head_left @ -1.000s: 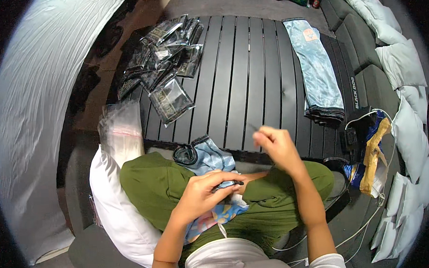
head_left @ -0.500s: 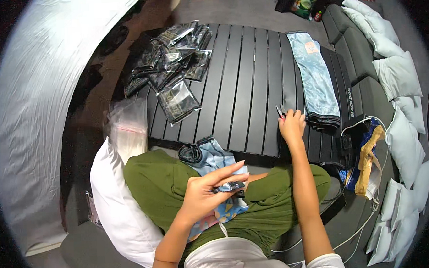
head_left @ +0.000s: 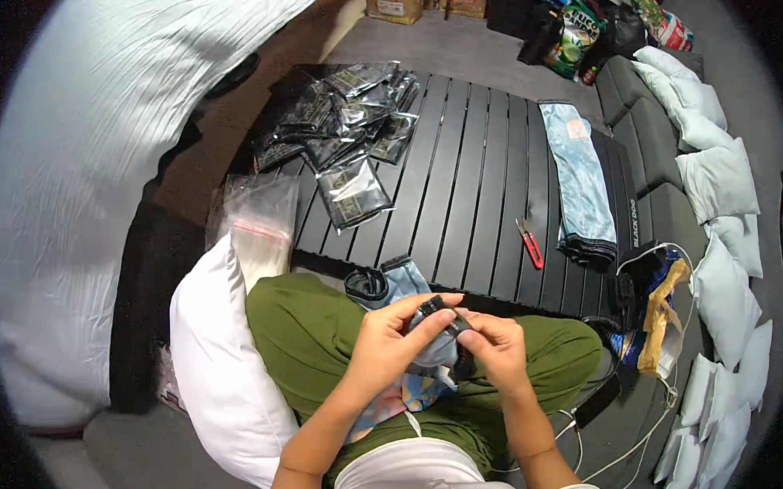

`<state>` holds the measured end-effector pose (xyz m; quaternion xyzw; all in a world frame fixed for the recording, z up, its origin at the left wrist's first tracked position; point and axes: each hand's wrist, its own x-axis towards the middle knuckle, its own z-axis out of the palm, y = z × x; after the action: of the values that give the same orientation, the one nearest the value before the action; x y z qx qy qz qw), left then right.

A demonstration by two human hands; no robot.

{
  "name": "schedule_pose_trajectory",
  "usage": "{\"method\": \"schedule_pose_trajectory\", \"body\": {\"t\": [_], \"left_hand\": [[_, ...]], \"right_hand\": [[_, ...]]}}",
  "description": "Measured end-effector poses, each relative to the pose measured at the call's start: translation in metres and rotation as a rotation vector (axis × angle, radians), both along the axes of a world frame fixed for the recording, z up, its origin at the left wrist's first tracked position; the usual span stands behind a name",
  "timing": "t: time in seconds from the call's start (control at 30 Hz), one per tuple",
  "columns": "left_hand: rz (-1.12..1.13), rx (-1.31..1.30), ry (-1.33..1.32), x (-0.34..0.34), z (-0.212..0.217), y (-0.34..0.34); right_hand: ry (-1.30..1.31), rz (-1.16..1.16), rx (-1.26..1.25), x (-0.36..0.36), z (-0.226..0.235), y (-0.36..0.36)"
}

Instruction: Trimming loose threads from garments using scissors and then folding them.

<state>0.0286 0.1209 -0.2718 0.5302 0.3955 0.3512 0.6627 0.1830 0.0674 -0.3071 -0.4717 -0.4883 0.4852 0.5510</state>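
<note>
Over my lap, my left hand (head_left: 387, 341) and my right hand (head_left: 498, 343) pinch the black-edged end of a light blue cloth piece (head_left: 432, 343). Its edge is bunched between my thumbs and fingers, and its exact kind is unclear. Just beyond my hands, another blue cloth piece (head_left: 406, 280) with a curled black end lies by the table's near edge. Red-handled thread snips (head_left: 531, 245) rest on the slatted table with nothing touching them. To their right is a long stack of blue cloth pieces (head_left: 576, 171) with black ends.
The black slatted table (head_left: 458, 172) bears a heap of black packets (head_left: 354, 189) in clear wrapping at its left. Clear plastic bags (head_left: 261, 228) lie beside a white pillow (head_left: 222, 365). A white cable (head_left: 669, 396) and a blue-and-gold package (head_left: 661, 311) are at the right.
My right hand has let go of the snips on the table and come back to my left hand. Both hands now hold the cloth's edge. The view has shifted slightly.
</note>
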Motion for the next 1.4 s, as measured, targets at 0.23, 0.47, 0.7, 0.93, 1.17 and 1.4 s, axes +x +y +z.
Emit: {"method": "schedule_pose_trajectory", "body": {"t": [0.23,0.47,0.7,0.93,1.17,1.4], "left_hand": [[-0.195,-0.214,-0.206,-0.032,0.008,-0.001],[-0.594,-0.251,-0.202,-0.041,0.041,0.003],[-0.637,-0.187,-0.413,-0.039,0.041,-0.005],[-0.372,-0.501,-0.362,-0.044,0.036,-0.022],[-0.177,-0.507,-0.475,-0.045,0.01,-0.031],[-0.005,-0.179,-0.601,-0.045,0.003,-0.029]], "right_hand": [[-0.043,0.009,0.161,0.014,0.057,0.003],[0.396,0.188,-0.249,0.016,0.096,-0.003],[0.587,0.289,-0.178,0.01,0.079,-0.003],[-0.136,-0.145,-0.075,0.044,0.003,0.062],[-1.205,-0.668,-0.247,0.168,-0.166,0.081],[-1.287,-0.659,-0.383,0.162,-0.18,0.086]]}}
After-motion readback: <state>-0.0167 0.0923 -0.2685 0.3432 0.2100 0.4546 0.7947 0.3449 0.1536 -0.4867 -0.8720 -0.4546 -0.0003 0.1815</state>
